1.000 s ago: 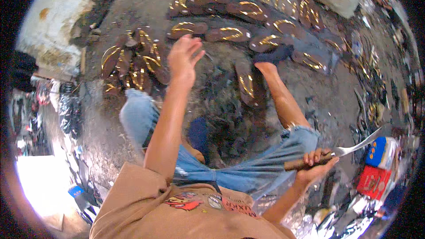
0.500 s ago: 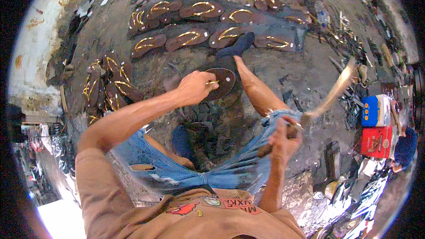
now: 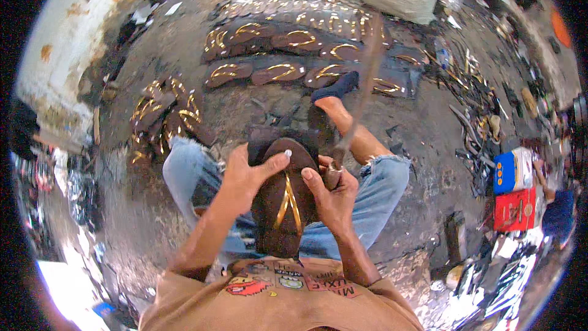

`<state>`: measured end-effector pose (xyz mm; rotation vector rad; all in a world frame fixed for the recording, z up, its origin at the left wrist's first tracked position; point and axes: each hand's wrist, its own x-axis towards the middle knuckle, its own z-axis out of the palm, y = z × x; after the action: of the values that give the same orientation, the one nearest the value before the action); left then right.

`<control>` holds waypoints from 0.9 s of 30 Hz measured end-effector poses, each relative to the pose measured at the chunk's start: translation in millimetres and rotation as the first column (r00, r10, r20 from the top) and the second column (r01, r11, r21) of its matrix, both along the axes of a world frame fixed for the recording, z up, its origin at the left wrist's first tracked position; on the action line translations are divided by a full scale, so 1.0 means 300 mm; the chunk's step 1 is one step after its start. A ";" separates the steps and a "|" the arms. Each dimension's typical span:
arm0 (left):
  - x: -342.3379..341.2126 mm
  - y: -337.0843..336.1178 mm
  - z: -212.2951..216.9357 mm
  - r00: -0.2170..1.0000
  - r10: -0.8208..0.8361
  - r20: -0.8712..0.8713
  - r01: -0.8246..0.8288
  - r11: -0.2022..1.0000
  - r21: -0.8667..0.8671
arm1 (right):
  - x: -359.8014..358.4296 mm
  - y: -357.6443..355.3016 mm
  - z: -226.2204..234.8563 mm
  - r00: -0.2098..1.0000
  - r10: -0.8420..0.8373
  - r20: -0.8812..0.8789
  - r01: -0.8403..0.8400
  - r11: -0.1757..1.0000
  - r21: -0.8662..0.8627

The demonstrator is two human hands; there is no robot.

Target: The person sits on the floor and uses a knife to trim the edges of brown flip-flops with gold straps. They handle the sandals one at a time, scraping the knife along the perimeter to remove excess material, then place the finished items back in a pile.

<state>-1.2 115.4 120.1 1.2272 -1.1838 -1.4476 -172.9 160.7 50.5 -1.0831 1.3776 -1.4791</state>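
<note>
A brown flip-flop point(image 3: 274, 205) with a gold V-shaped strap and a white dot near its toe is upright in front of me, between my knees. My left hand point(image 3: 245, 175) grips its left edge, the thumb pressed on the sole beside the white dot. At the opposite edge, my right thumb touches the sole. The fingers of my right hand point(image 3: 335, 199) are curled round a long, thin, wooden-looking tool point(image 3: 361, 98), which points up and away and is smeared by motion. Dark material point(image 3: 257, 138) shows behind the flip-flop's toe.
Rows of gold-strapped flip-flops point(image 3: 278, 73) lie on dark sheets ahead. More are piled point(image 3: 162, 116) at the left. Scraps and tools point(image 3: 471, 129) litter the right side, near a blue-and-white box point(image 3: 513, 168) and a red box point(image 3: 514, 209). Another person's blue garment point(image 3: 558, 214) shows beyond.
The flip-flop has come nearer to my body, and its strap now shows. My right hand has moved left to its edge; the tool has swung more upright. My view has shifted.
</note>
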 end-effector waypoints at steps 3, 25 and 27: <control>0.141 0.001 0.026 1.000 0.003 -0.014 -0.001 0.992 0.125 | -0.021 0.070 0.050 0.987 0.155 -0.028 -0.151 0.982 0.117; 0.360 0.042 0.036 0.986 -0.066 0.153 0.000 0.919 0.394 | 0.013 -0.087 -0.013 0.488 0.811 -0.323 -0.687 0.585 0.431; 0.360 0.029 0.038 0.976 -0.094 0.198 0.002 0.906 0.422 | 0.047 -0.154 0.006 0.457 0.821 -0.341 -0.708 0.569 0.419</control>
<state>106.7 124.2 131.7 1.6956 -1.0772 -1.6992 -158.9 114.4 52.3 -1.7258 1.0563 -0.3365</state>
